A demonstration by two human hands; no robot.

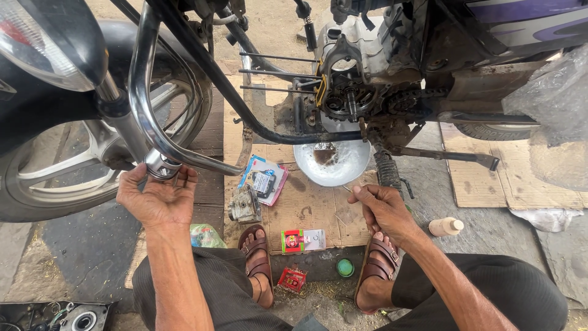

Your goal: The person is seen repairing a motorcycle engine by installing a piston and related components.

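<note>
My left hand (158, 197) holds a round metal piston (161, 165) by its lower edge, just under the motorcycle's chrome crash bar (144, 92). My right hand (383, 209) rests on the cardboard with its fingers curled, close to the black foot peg (386, 168); what it grips, if anything, is hidden. The motorcycle's opened engine (352, 98) with bare gears and studs sits above a white bowl (343, 168) holding a dark oil puddle.
On the cardboard (306, 205) lie a grey metal engine part (245, 205), a blue and pink parts packet (264, 181), small red boxes (293, 279), a green cap (345, 267) and a small cream bottle (446, 227). The front wheel (55, 171) stands left. A plastic bag (551, 104) is right.
</note>
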